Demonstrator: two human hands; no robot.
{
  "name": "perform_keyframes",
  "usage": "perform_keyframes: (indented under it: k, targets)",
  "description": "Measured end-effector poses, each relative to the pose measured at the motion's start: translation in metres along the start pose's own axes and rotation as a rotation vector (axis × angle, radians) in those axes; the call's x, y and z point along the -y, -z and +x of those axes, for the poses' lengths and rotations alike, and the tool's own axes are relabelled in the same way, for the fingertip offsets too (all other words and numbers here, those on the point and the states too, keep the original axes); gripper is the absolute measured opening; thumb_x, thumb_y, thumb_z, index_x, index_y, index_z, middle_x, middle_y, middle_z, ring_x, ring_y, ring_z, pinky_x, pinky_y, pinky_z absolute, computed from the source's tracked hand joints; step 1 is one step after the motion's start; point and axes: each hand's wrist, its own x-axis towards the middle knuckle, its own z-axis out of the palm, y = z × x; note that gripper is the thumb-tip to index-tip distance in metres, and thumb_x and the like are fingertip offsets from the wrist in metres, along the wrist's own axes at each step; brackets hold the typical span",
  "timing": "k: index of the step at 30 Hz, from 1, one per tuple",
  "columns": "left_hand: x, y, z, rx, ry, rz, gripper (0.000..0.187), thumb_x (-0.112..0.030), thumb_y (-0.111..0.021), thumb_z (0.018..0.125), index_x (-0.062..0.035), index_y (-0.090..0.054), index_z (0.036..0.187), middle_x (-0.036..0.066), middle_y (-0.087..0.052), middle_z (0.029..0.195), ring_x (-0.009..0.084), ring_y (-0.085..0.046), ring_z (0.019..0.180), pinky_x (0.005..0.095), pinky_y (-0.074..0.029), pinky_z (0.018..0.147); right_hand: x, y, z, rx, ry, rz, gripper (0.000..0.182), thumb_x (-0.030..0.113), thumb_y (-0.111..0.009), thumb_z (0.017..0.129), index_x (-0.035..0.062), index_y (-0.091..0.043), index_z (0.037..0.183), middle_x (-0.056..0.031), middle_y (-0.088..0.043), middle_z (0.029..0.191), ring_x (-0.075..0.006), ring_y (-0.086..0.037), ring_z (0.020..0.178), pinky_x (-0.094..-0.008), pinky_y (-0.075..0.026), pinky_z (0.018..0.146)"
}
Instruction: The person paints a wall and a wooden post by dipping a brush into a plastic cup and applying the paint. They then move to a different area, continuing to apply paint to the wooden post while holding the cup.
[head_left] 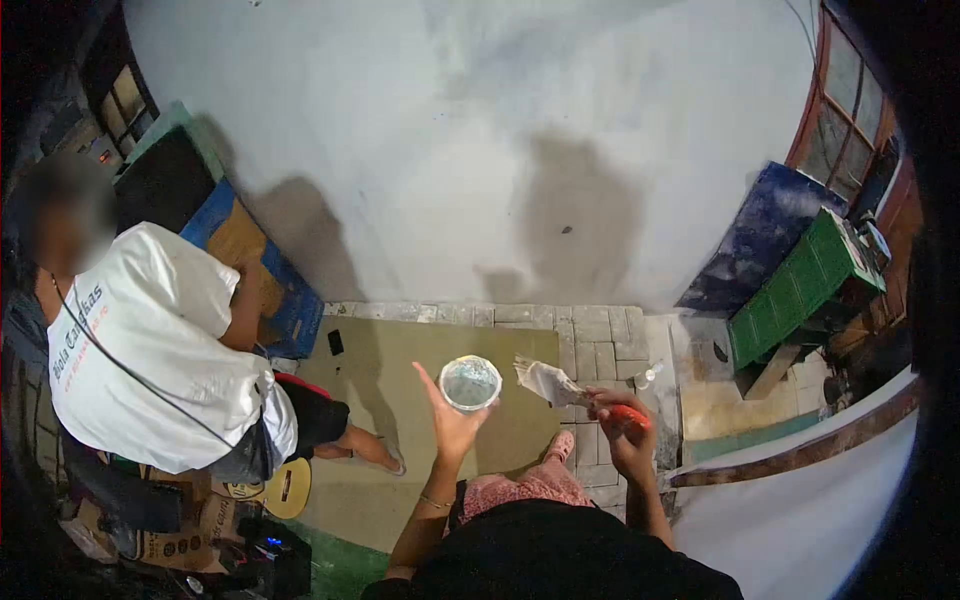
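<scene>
My left hand is wrapped under and around a small round tub, with its thumb stretched along the outside. Pale material coats the tub's inside. Just right of it, my right hand grips a paintbrush by its orange-red handle. The brush's whitish bristles point left, toward the tub, without touching it. Both are held in front of my body, above the floor.
A person in a white shirt is at the left beside a blue-edged board. A phone-like black object lies on the tan mat. A green cabinet stands right, a pale wall ahead.
</scene>
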Motion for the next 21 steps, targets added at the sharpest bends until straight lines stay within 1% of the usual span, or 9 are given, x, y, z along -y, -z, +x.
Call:
perform_keyframes:
  k: [3, 4, 6, 10, 12, 15, 18, 20, 21]
  targets:
    - [-0.004, -0.003, 0.006, 0.017, 0.011, 0.044, 0.131, -0.005, -0.083, 0.065, -0.0069, 0.020, 0.146, 0.019, -0.052, 0.125, 0.0271, -0.054, 0.114, 0.0384, -0.044, 0.098, 0.003, -0.005, 0.014, -0.176, -0.018, 0.214, 0.015, 0.005, -0.058, 0.092, -0.0020, -0.058, 0.105, -0.0183, -0.064, 0.110, -0.0205, -0.063, 0.097, -0.0325, -0.052, 0.082]
    - [-0.008, -0.003, 0.007, 0.028, 0.045, 0.055, 0.131, -0.005, -0.083, 0.065, -0.0068, 0.020, 0.146, 0.019, -0.052, 0.125, 0.0268, -0.054, 0.113, 0.0381, -0.044, 0.097, 0.005, -0.006, 0.018, -0.175, -0.015, 0.217, 0.015, 0.005, -0.058, 0.092, -0.0020, -0.058, 0.105, -0.0183, -0.064, 0.110, -0.0205, -0.063, 0.097, -0.0325, -0.052, 0.082]
    - [-0.009, -0.001, 0.005, 0.036, 0.002, 0.077, 0.131, -0.005, -0.083, 0.065, -0.0065, 0.020, 0.146, 0.019, -0.053, 0.124, 0.0264, -0.055, 0.113, 0.0378, -0.045, 0.096, 0.006, -0.006, 0.021, -0.243, -0.052, 0.226, 0.013, 0.004, -0.058, 0.092, -0.0015, -0.058, 0.104, -0.0173, -0.064, 0.110, -0.0195, -0.063, 0.094, -0.0319, -0.052, 0.080]
    - [-0.007, -0.001, 0.008, 0.079, 0.091, 0.013, 0.134, -0.003, -0.085, 0.064, -0.0096, 0.022, 0.145, 0.019, -0.050, 0.127, 0.0272, -0.053, 0.115, 0.0390, -0.045, 0.097, 0.005, -0.008, 0.028, -0.239, -0.045, 0.250, 0.013, 0.004, -0.058, 0.092, -0.0019, -0.058, 0.103, -0.0173, -0.064, 0.110, -0.0186, -0.063, 0.091, -0.0321, -0.052, 0.078]
    - [-0.006, -0.002, 0.009, 0.095, 0.125, -0.007, 0.134, -0.002, -0.085, 0.064, -0.0098, 0.022, 0.145, 0.018, -0.050, 0.126, 0.0270, -0.054, 0.115, 0.0386, -0.045, 0.097, 0.002, -0.012, 0.028, -0.255, -0.022, 0.267, 0.013, 0.007, -0.057, 0.093, -0.0006, -0.059, 0.104, -0.0178, -0.065, 0.104, -0.0202, -0.065, 0.085, -0.0323, -0.054, 0.070]
    - [-0.015, -0.002, 0.012, 0.118, 0.116, 0.048, 0.134, -0.001, -0.084, 0.064, -0.0096, 0.022, 0.145, 0.017, -0.051, 0.125, 0.0263, -0.054, 0.114, 0.0378, -0.046, 0.096, 0.003, -0.019, 0.027, -0.306, -0.044, 0.303, 0.014, 0.007, -0.057, 0.093, -0.0005, -0.058, 0.104, -0.0175, -0.066, 0.103, -0.0197, -0.064, 0.085, -0.0322, -0.053, 0.069]
    - [-0.017, -0.002, 0.016, 0.148, 0.209, -0.123, 0.134, -0.002, -0.085, 0.064, -0.0087, 0.022, 0.145, 0.017, -0.051, 0.124, 0.0261, -0.054, 0.114, 0.0377, -0.047, 0.096, 0.005, -0.021, 0.027, -0.277, -0.062, 0.265, 0.014, 0.007, -0.056, 0.093, -0.0009, -0.057, 0.105, -0.0173, -0.066, 0.104, -0.0195, -0.064, 0.084, -0.0325, -0.053, 0.069]
    - [-0.011, 0.000, 0.017, 0.212, 0.145, 0.050, 0.134, -0.005, -0.086, 0.064, -0.0075, 0.021, 0.145, 0.018, -0.052, 0.124, 0.0271, -0.055, 0.113, 0.0381, -0.048, 0.096, 0.002, -0.024, 0.029, -0.287, -0.076, 0.289, 0.014, 0.006, -0.057, 0.092, -0.0013, -0.057, 0.104, -0.0175, -0.065, 0.106, -0.0185, -0.064, 0.083, -0.0320, -0.053, 0.071]
    - [-0.005, 0.003, 0.018, 0.214, 0.149, 0.050, 0.134, -0.005, -0.086, 0.064, -0.0075, 0.021, 0.145, 0.018, -0.052, 0.124, 0.0271, -0.055, 0.113, 0.0381, -0.048, 0.096, 0.000, -0.025, 0.029, -0.296, -0.086, 0.317, 0.014, 0.005, -0.059, 0.091, -0.0017, -0.057, 0.104, -0.0177, -0.065, 0.108, -0.0174, -0.063, 0.082, -0.0314, -0.052, 0.073]
